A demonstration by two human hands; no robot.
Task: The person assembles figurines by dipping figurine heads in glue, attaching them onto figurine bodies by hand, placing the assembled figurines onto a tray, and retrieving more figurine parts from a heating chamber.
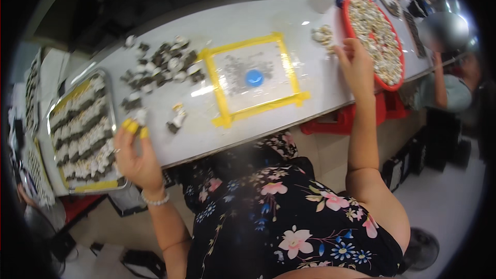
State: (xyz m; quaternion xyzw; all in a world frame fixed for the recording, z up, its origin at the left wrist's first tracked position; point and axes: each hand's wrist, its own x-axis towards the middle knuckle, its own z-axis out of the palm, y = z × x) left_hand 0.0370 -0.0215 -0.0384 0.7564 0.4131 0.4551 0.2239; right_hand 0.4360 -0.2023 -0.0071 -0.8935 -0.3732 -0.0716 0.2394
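At the left of the table, my left hand (138,157), with yellow covers on its fingertips, is pinched at a small white-and-dark figurine (140,115). Beside it another small white-and-dark figurine with a yellowish top (176,118) lies on the table. Farther back spreads a loose heap of dark and white pieces (165,62). My right hand (357,67) hovers at the right, thumb and fingers apart, with nothing visible between them. Just left of its thumb lie several cream-coloured small pieces (322,36). A red oval basket (347,18) full of similar pieces stands right beside that hand.
Yellow tape (225,111) frames a clear sheet mid-table, with a blue round cap (254,78) inside. A tray (112,124) holding rows of white-and-dark figurines stands at the left. Red stools (330,121) sit under the table's edge. Another person (449,90) is at the far right.
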